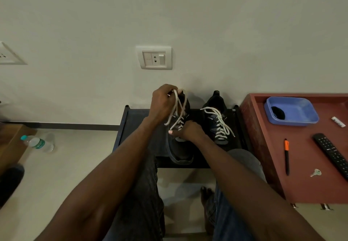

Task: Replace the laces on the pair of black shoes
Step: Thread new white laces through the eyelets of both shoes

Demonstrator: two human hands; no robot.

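Two black shoes stand on a low black rack [131,120] against the wall. The left shoe [179,152] has a white lace [178,109] partly threaded through it. My left hand [163,103] grips the loose lace ends and holds them up above the shoe's heel. My right hand [188,130] rests on the shoe's tongue, fingers curled at the eyelets and pinching the lace there. The right shoe [216,120] stands beside it, fully laced in white, with nothing touching it.
A reddish-brown table [301,184] at the right carries a blue tray [293,111], a black-and-orange pen [286,156], a remote [331,154] and a key [316,173]. A water bottle [37,143] lies on the floor at the left. My knees and a bare foot [206,199] lie below.
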